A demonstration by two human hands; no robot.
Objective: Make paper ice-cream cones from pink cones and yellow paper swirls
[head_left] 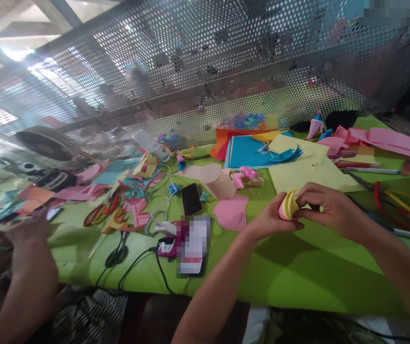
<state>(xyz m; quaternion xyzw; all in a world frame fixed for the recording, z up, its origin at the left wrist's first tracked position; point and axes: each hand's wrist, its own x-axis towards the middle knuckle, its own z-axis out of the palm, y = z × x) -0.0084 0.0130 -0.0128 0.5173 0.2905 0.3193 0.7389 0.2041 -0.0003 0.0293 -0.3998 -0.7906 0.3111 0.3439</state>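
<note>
A small rolled paper piece [290, 204], yellow with some pink showing below, is held above the green table. My left hand [268, 220] is closed around its left side. From the right, the fingers of my right hand [328, 206] pinch the yellow paper's edge. Just behind my hands lie pale yellow sheets [298, 174], with a blue fringed paper strip [285, 155] on top. To the left of my left hand is a cut pink paper piece [230, 211].
A glue gun [113, 220], scissors [401, 205], a phone [192, 199] and a peach paper roll [216, 180] lie about the green table [298, 282]. Black cables run over its front edge. A co-worker's arm [33, 258] is at far left. A perforated metal screen [205, 71] stands behind.
</note>
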